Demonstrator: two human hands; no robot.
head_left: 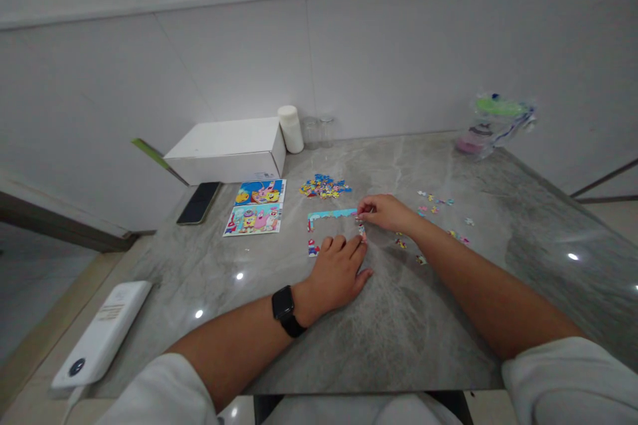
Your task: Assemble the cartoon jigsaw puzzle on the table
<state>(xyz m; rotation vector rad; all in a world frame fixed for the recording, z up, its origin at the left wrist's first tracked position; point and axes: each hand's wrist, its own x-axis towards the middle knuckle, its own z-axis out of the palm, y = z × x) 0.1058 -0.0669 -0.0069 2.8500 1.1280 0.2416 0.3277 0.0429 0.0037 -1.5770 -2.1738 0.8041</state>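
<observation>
A partly joined jigsaw border [333,214] lies on the grey table, with a light blue top edge. My left hand [341,272] rests flat, its fingers spread over the lower part of the border, and it wears a black watch [284,305]. At the top right corner my right hand [381,211] is closed in a pinch on a small puzzle piece, mostly hidden by the fingers. A red and white corner section [313,249] sits left of my left fingertips. Loose puzzle pieces [434,199] are scattered to the right of my right hand.
Behind the border is a pile of puzzle pieces [325,186]. Two cartoon picture sheets [254,219], a phone [199,203] and a white box [224,146] stand left. A white bottle [291,129], a plastic bag [496,125] and a power bank [102,335] lie farther out.
</observation>
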